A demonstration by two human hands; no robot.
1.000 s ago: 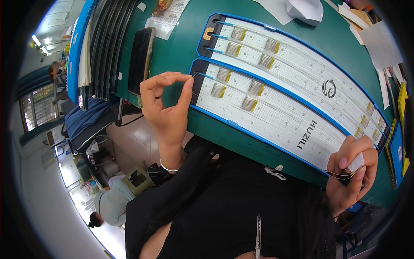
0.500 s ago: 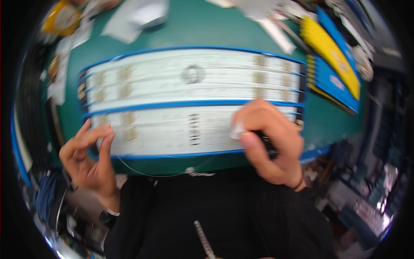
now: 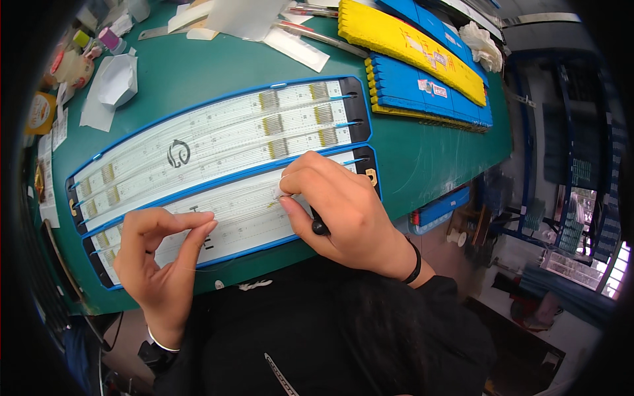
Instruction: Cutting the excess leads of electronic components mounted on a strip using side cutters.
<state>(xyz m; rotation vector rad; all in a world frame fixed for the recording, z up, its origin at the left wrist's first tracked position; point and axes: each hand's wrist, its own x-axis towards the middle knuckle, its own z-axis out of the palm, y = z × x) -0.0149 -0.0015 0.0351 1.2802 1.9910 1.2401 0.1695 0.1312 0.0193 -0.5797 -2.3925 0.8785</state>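
White and blue, the open case (image 3: 218,148) occupies centre-left of the head view. At centre, the right hand (image 3: 345,212) grips a small white piece (image 3: 280,189); at lower left, the left hand (image 3: 154,267) pinches, contents indiscernible.

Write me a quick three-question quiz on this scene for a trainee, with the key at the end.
1. Which one pinches the small white piece? A) the left hand; B) the right hand; C) neither.

2. True or false: the left hand lies flat on the table, all fingers stretched out.

3. Fill in the colour: the open case has white panels and a ____ rim.

Key:
1. B.
2. False; it is raised, thumb and forefinger brought together.
3. Blue.
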